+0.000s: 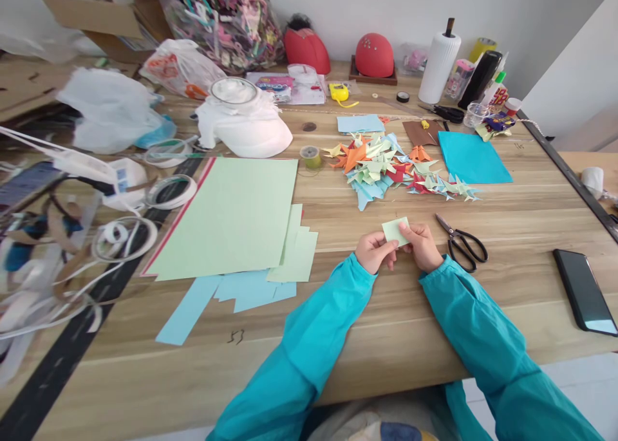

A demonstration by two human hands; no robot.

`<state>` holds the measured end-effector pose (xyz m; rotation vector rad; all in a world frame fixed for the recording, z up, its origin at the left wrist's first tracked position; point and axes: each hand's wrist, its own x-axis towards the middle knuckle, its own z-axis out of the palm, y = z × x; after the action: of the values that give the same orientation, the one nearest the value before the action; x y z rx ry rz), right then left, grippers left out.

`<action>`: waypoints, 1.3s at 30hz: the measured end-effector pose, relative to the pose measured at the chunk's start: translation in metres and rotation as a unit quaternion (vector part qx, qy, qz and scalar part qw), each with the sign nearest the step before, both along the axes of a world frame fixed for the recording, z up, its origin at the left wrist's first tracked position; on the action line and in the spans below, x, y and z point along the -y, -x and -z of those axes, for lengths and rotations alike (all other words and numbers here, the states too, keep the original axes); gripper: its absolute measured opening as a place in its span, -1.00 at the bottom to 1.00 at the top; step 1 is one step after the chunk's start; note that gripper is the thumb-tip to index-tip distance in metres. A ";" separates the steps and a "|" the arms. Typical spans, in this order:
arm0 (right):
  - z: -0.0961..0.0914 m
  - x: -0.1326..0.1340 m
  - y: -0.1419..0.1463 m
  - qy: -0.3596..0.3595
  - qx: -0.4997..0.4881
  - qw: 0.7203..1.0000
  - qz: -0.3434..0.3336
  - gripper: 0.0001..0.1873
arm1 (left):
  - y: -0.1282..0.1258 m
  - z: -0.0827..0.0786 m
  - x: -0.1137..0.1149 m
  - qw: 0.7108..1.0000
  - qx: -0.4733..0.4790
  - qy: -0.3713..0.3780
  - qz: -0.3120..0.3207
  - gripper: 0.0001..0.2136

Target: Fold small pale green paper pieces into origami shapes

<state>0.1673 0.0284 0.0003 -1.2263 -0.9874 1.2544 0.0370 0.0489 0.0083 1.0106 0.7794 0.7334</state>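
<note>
A small pale green square of paper [394, 232] is pinched between both hands above the table. My left hand [374, 250] grips its left lower side, thumb on top. On the right edge, my right hand [421, 244] holds the same paper with its thumb over the front. Black-handled scissors [462, 243] lie just right of my right hand, points toward the back. Beyond my hands spreads a pile of folded paper cranes [379, 164] in green, orange, blue and red.
Large green paper sheets [232, 215] and blue paper strips [188, 312] lie to the left. A thread spool [311, 158] stands behind them. Rolls of white tape [124, 238] clutter the far left. A turquoise paper square [473, 158] lies back right, a phone [582, 290] at right.
</note>
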 end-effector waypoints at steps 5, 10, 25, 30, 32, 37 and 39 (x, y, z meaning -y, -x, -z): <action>-0.001 0.001 0.002 0.002 0.025 1.000 0.012 -0.51 | 0.001 0.000 -0.001 1.000 -0.016 -0.009 -0.016 -0.75; -0.009 0.003 0.002 -0.025 0.035 0.999 -0.018 -0.61 | 0.003 -0.001 -0.001 0.999 -0.029 -0.018 0.020 -0.80; -0.007 0.005 -0.001 -0.032 0.060 0.996 -0.054 -0.64 | 0.007 0.003 -0.008 0.988 0.011 -0.065 -0.137 -0.72; -0.009 0.005 0.001 -0.022 0.096 0.989 -0.111 -0.66 | 0.007 0.004 -0.009 0.988 -0.001 -0.090 -0.127 -0.66; -0.010 0.005 0.002 -0.024 0.092 0.988 -0.121 -0.64 | 0.007 0.004 -0.009 0.988 -0.006 -0.100 -0.114 -0.66; -0.012 0.005 0.007 -0.019 0.077 0.987 -0.140 -0.62 | 0.007 0.008 -0.009 0.993 -0.016 -0.100 -0.068 -0.66; -0.012 0.008 0.010 -0.015 0.076 0.989 -0.128 -0.61 | 0.007 0.007 -0.009 0.993 -0.010 -0.098 -0.065 -0.65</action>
<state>0.1576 0.0209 0.0124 -1.2136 -1.3031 1.3515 0.0296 0.0582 0.0009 1.1533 0.8078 0.9271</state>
